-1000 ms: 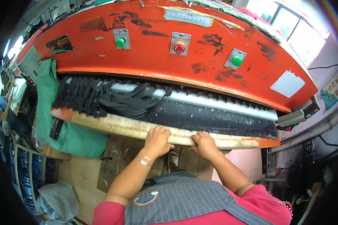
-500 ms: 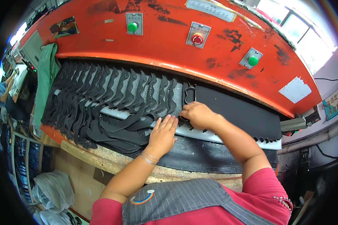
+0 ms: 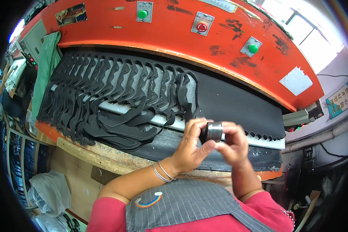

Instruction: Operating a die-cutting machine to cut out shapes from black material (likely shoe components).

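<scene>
A metal cutting die [image 3: 215, 131], dark with a shiny side, is held up in front of my chest between both hands. My left hand [image 3: 189, 147] closes on its left side, thumb underneath. My right hand [image 3: 234, 143] grips its right side; the fingers there are slightly blurred. What lies inside the die is hidden. Below and beyond the hands a stack of black foam sheets [image 3: 236, 104] lies on a white board [image 3: 266, 142]. Left of the uncut part, wavy cut strips of foam [image 3: 135, 79] stand in rows with grey gaps between them.
Loose black foam offcuts [image 3: 120, 133] are heaped at the front left of the bed. Behind rises an orange press beam [image 3: 162, 34] with two green buttons and a red one [image 3: 202, 27]. A worn wooden edge [image 3: 100, 156] runs along the front. A green cloth [image 3: 48, 69] hangs at left.
My right hand has lifted the die off the foam and drawn it toward me. My left hand has left the foam strips and taken hold of the die as well.
</scene>
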Demonstrator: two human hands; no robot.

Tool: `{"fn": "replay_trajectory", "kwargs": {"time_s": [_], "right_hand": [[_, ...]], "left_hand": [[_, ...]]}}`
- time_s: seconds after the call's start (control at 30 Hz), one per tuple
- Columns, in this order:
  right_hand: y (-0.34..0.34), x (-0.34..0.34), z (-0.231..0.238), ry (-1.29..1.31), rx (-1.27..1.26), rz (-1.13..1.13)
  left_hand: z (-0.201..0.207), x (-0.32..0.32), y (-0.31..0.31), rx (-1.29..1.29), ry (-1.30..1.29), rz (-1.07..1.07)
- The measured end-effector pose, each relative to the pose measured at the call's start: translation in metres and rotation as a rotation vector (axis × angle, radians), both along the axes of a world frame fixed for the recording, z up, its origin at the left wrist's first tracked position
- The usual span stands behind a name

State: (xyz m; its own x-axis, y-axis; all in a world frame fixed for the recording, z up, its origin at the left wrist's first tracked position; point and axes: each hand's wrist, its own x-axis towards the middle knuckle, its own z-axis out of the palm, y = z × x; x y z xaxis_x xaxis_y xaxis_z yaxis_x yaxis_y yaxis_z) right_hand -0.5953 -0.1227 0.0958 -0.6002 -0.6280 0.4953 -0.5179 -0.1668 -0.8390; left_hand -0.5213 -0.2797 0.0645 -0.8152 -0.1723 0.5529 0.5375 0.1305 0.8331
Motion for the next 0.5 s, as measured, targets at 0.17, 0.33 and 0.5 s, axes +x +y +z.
{"fn": "replay_trajectory", "kwargs": {"time_s": [0.17, 0.33, 0.5], "right_hand": [[0.004, 0.055, -0.015, 0.199, 0.179, -0.251], [0.012, 0.057, -0.017, 0.03, 0.234, -0.185], [0.021, 0.051, 0.008, -0.016, 0.233, -0.178]], "left_hand": [[-0.014, 0.025, 0.02, 0.267, -0.232, -0.143], [-0.006, 0.026, 0.027, 0.106, -0.25, -0.053], [-0.012, 0.011, 0.018, 0.748, -0.29, -0.093]]}}
